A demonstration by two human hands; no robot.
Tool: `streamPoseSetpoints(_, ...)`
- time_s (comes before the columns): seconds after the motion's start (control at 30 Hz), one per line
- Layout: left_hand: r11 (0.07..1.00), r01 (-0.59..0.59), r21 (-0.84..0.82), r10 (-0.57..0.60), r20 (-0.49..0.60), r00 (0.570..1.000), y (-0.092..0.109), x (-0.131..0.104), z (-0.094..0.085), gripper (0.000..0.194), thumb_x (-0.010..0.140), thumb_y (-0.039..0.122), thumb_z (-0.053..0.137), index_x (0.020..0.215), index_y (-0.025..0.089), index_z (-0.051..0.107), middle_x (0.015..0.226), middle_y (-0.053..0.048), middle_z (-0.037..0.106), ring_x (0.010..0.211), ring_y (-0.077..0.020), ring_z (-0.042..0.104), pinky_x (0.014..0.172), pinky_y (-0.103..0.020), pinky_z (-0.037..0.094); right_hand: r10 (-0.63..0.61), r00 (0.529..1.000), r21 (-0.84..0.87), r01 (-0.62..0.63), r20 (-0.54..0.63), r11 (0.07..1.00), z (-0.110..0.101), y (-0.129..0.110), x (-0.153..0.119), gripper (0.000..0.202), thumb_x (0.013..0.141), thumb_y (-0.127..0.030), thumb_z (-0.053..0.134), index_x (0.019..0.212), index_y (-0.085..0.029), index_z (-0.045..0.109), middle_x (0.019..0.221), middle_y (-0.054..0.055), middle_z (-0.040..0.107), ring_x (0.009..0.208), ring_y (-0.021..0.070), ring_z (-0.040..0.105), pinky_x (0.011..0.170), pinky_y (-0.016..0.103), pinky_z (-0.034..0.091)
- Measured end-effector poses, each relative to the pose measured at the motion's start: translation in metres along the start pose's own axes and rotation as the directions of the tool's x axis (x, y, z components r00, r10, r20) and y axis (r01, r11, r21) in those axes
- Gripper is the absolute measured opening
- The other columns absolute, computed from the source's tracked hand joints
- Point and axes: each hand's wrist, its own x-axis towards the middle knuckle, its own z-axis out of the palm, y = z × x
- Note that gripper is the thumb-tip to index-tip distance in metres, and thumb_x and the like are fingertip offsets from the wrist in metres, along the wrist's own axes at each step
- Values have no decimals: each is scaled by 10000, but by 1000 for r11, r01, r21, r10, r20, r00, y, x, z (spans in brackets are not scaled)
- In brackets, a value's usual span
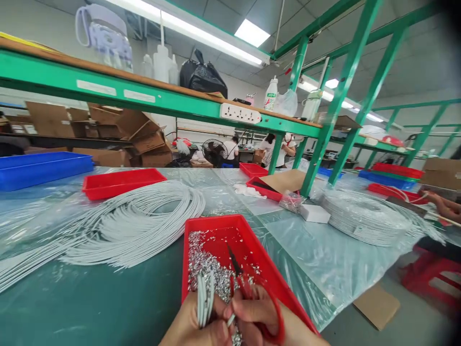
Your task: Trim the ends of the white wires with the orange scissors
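Note:
My left hand (203,322) is closed around a small bundle of white cables (204,298) whose ends point up. Red-handled scissors (236,264) are in my right hand (255,312), blades pointing up and away over the tray. The fingertips of my right hand meet my left hand at a short piece of cable. Both hands are over the near part of a red tray (248,230), which holds many small silvery scraps (212,262). A large coil of white cable (144,216) lies on the table left of the tray.
Another cable coil (363,216) and a small white box (315,213) lie to the right. A co-worker's hand (442,206) is at the far right. Red tray (122,182) and blue tray (43,168) stand back left. A green shelf (173,103) crosses above the table.

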Motion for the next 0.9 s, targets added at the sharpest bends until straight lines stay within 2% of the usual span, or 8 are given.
streamPoseSetpoints(0.13, 996, 60, 67, -59, -11, 998, 3, 2, -8, 450, 677, 537, 638, 662, 95, 557, 497, -14, 499, 416, -53, 415, 432, -178, 266, -202, 944, -383, 91, -262, 919, 3, -13, -1, 358, 736, -403, 660, 624, -87, 531, 502, -7, 479, 440, 42, 366, 431, 164, 250)
streamPoseSetpoints(0.2, 995, 79, 57, -77, -22, 997, 2, 3, -10, 440, 698, 531, 622, 703, 96, 557, 509, -11, 504, 404, -49, 410, 415, -175, 260, -289, 907, -540, 85, -306, 838, 1, -17, -1, 372, 740, -409, 654, 612, -85, 523, 488, -17, 456, 442, 42, 316, 437, 172, 246)
streamPoseSetpoints(0.3, 994, 66, 82, -63, -39, 997, 1, 3, -10, 449, 719, 538, 598, 714, 91, 556, 511, -14, 505, 399, -43, 407, 405, -172, 237, -241, 931, -467, 91, -272, 880, -3, -16, 1, 323, 741, -409, 653, 767, -104, 551, 484, -35, 467, 412, 44, 303, 441, 181, 246)
streamPoseSetpoints(0.37, 995, 59, 78, -56, -35, 998, 1, 4, -10, 460, 720, 550, 589, 707, 92, 546, 510, -16, 504, 390, -39, 399, 395, -173, 211, -162, 965, -410, 66, -205, 910, -5, -13, 2, 350, 745, -421, 648, 881, -115, 548, 542, -11, 519, 466, 71, 417, 489, 192, 299)
streamPoseSetpoints(0.47, 996, 52, 68, -53, 1, 999, 0, 3, -9, 460, 729, 549, 579, 702, 92, 531, 522, -24, 510, 371, -35, 379, 374, -174, 205, -103, 981, -423, 24, -165, 906, -6, -9, 1, 326, 727, -406, 671, 751, -100, 562, 567, 19, 520, 554, 107, 484, 546, 218, 338)
streamPoseSetpoints(0.63, 994, 6, 109, -18, 110, 994, 1, 1, -5, 486, 724, 591, 555, 719, 109, 498, 505, -4, 464, 383, -28, 374, 382, -152, 269, 28, 991, -207, -54, -127, 977, -11, -3, -3, 372, 754, -440, 639, 646, -118, 487, 480, -28, 441, 372, 30, 267, 384, 188, 140)
streamPoseSetpoints(0.8, 996, -12, 92, 6, 68, 998, -1, 1, -2, 445, 722, 547, 586, 718, 115, 479, 614, -19, 508, 433, -21, 411, 405, -142, 304, 81, 992, -98, -90, -96, 991, -13, -2, -5, 400, 765, -448, 628, 611, -128, 445, 407, -45, 400, 322, 24, 257, 347, 177, 122)
streamPoseSetpoints(0.9, 998, -47, 41, 44, 85, 995, -5, 4, -5, 411, 745, 505, 590, 698, 108, 495, 595, -11, 493, 420, -15, 400, 401, -142, 282, 82, 990, -142, -98, -115, 985, -11, -8, -5, 386, 756, -422, 643, 602, -130, 443, 433, -40, 426, 321, 21, 239, 330, 174, 115)
